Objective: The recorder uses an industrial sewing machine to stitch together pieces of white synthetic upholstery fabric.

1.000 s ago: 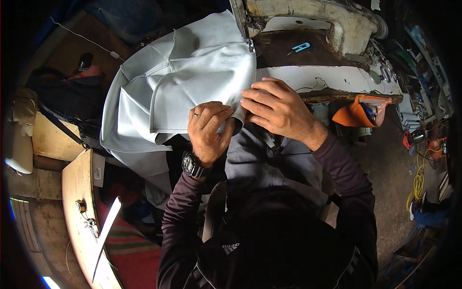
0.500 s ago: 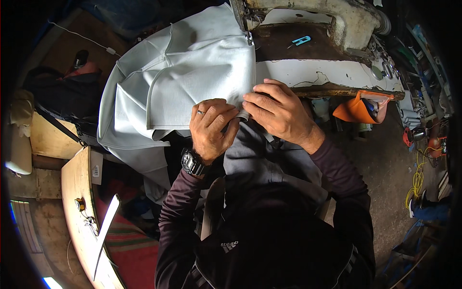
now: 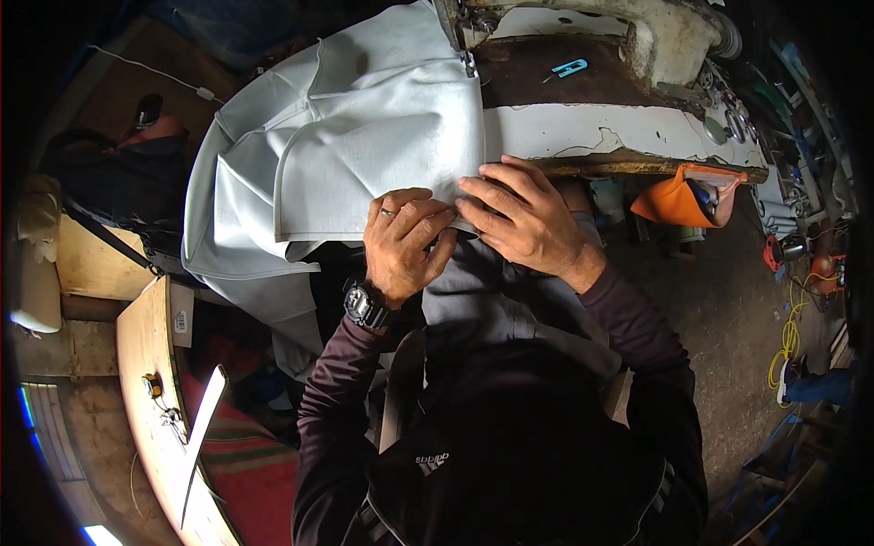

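A large pale grey sheet of leather-like material [image 3: 373, 155], with stitched seams, spreads from the sewing machine [image 3: 674, 41] toward my lap and hangs off to the left. Its far right edge runs up under the machine's needle end. My left hand [image 3: 405, 244], wearing a ring and with a black watch at the wrist, grips the near edge of the material close to its corner. My right hand [image 3: 523, 214] pinches the same corner from the right, fingers bent over the edge. Both thumbs are partly hidden. Small thread snips [image 3: 566, 70] with a light blue handle lie on the machine bed.
An orange pouch [image 3: 678, 197] hangs from the table's worn front edge at the right. On the left stand a wooden board [image 3: 146, 364] with a tape measure and a dark bag [image 3: 109, 182]. A yellow cord [image 3: 790, 341] lies on the floor at right.
Both hands stay at the corner of the material. The left has shifted very slightly right and the right hand slightly left. The view has tilted a little.
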{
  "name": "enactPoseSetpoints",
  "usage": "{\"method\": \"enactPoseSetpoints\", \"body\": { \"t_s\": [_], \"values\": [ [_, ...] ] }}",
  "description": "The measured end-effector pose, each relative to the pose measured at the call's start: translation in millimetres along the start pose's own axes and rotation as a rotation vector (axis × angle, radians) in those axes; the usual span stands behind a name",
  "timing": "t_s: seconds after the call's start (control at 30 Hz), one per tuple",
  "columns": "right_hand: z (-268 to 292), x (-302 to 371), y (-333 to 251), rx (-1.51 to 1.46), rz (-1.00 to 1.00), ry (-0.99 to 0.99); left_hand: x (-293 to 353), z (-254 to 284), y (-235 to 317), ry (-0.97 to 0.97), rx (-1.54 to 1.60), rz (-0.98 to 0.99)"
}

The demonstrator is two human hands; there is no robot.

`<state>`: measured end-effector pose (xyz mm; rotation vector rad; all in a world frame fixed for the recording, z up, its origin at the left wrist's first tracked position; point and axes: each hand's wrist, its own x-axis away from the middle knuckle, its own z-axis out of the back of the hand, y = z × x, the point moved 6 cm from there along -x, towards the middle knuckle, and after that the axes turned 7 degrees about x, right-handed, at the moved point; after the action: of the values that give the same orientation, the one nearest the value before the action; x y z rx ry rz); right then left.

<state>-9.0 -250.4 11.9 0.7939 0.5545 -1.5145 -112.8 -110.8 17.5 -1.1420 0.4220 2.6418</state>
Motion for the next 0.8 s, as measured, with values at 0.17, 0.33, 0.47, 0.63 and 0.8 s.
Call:
{"method": "enactPoseSetpoints", "body": {
  "t_s": [0.17,0.33,0.47,0.63,0.8],
  "values": [
    [7,1,1,-0.033,0.008,0.033,1,-5,4,-0.038,-0.013,-0.024],
    [23,-16,4,-0.118,-0.013,0.125,-6,-5,7,-0.062,-0.058,0.056],
    [34,-25,2,-0.227,0.011,0.13,-14,0,-1,-0.079,-0.11,0.005],
    [11,-25,67,-0.408,-0.271,0.052,-8,-12,-7,-0.459,0.03,-0.068],
    [-67,-47,155,-0.238,-0.31,-0.03,-12,-7,-11,-0.473,0.036,-0.082]
  ]
}}
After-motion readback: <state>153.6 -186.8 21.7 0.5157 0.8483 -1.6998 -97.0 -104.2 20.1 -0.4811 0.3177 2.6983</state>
